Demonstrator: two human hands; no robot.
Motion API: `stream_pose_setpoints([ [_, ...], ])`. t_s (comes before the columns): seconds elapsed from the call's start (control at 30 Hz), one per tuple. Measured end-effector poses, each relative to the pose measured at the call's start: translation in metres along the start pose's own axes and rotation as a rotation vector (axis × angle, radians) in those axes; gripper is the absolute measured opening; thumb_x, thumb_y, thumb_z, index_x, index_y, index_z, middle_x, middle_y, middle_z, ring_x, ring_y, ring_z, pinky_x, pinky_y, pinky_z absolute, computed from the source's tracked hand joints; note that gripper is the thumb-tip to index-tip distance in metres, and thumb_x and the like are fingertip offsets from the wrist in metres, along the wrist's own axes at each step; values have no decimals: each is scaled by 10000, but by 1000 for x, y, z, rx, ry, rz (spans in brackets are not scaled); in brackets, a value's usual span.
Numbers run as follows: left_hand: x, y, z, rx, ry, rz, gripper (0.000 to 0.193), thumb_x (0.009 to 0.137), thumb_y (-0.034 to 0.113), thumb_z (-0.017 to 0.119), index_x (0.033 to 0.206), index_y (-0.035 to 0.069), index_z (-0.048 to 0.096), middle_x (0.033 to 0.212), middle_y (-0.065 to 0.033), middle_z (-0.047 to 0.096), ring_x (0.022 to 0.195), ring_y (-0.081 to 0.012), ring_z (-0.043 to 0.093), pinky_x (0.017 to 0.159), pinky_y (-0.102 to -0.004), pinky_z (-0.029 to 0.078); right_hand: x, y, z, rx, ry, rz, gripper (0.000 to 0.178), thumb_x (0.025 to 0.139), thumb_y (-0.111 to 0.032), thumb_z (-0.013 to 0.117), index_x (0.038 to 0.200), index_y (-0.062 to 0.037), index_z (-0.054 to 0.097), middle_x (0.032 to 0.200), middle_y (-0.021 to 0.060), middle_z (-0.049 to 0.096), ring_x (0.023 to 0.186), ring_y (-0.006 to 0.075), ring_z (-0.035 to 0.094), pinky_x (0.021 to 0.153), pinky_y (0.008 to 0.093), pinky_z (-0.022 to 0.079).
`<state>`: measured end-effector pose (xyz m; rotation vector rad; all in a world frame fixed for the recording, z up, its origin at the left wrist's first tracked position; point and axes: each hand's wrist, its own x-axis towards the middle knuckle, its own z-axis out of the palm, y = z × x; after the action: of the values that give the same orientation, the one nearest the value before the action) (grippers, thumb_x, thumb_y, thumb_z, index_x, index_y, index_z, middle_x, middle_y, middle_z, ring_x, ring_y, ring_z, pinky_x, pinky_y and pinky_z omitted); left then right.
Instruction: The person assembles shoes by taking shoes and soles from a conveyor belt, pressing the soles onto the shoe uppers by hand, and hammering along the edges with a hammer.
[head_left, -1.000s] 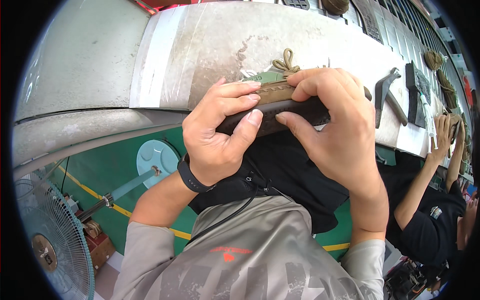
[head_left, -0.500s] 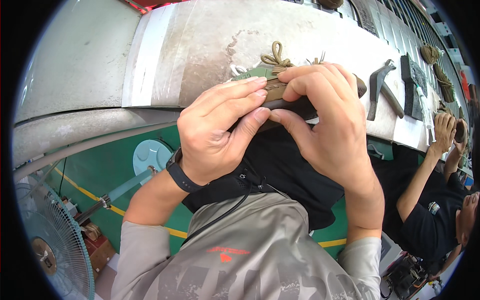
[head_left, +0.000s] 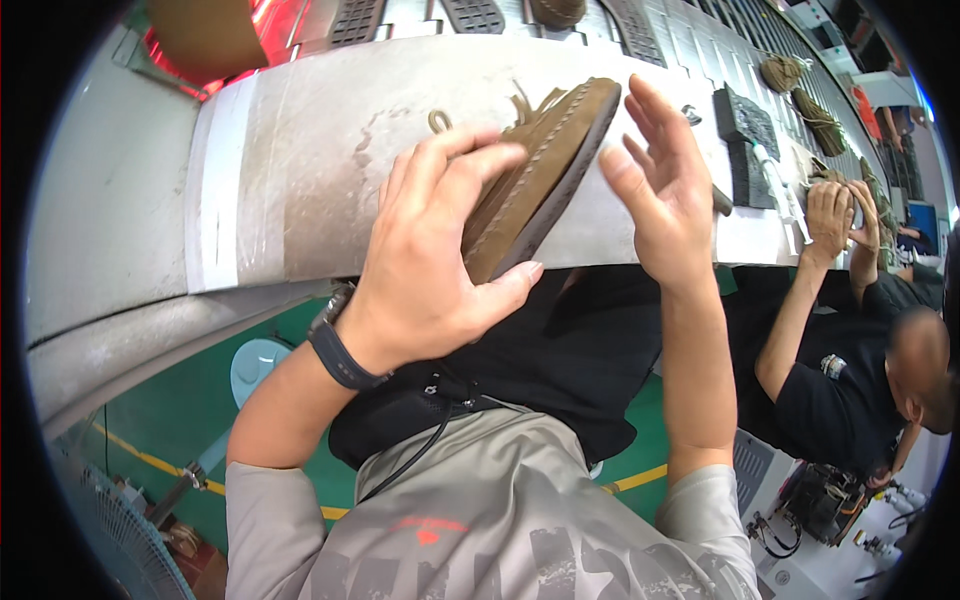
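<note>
A brown lace-up shoe (head_left: 545, 165) with a stitched seam and a dark sole is tilted on its side at the bench's near edge, toe pointing away to the right. My left hand (head_left: 420, 260) holds it near the lower end, fingers over the upper and thumb by the sole. The laces stick out beyond my fingers, and part of the shoe is hidden behind that hand. My right hand (head_left: 668, 200) is raised just right of the toe, fingers apart, with nothing in it. Behind the right hand a hammer is mostly hidden; its handle end (head_left: 722, 202) shows.
The pale bench (head_left: 310, 150) runs across in front of me. On its right are a black block (head_left: 745, 120) and a white syringe-like tube (head_left: 775, 185). Soles (head_left: 475, 15) and shoes (head_left: 820, 122) lie on the roller conveyor behind. A co-worker (head_left: 840, 330) handles a shoe at right. A fan (head_left: 110, 530) stands lower left.
My right hand has let go of the shoe and moved away to the right, opening. The shoe has turned, its toe now up and away. The view has shifted, showing more conveyor.
</note>
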<state>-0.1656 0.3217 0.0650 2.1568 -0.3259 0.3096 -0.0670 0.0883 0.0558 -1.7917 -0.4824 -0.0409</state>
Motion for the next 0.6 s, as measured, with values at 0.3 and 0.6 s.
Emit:
stream_pose_setpoints([
  [0.3,17,-21,4,-64,-185,61,970,738,231,812,1603,-1,440,1653,-286,404,1541,-447,400,1274,-496,303,36,0,18,165,139,212,644,1035,-320,739,1486,90,531,1375,218,638,1270,221,607,1104,341,484],
  [0.6,20,-21,5,-93,-195,46,981,732,197,812,1615,3,431,1661,-281,391,1545,-443,393,1277,-493,300,38,11,19,98,78,82,742,954,-324,824,1486,101,529,1206,145,685,1061,173,669,936,295,550],
])
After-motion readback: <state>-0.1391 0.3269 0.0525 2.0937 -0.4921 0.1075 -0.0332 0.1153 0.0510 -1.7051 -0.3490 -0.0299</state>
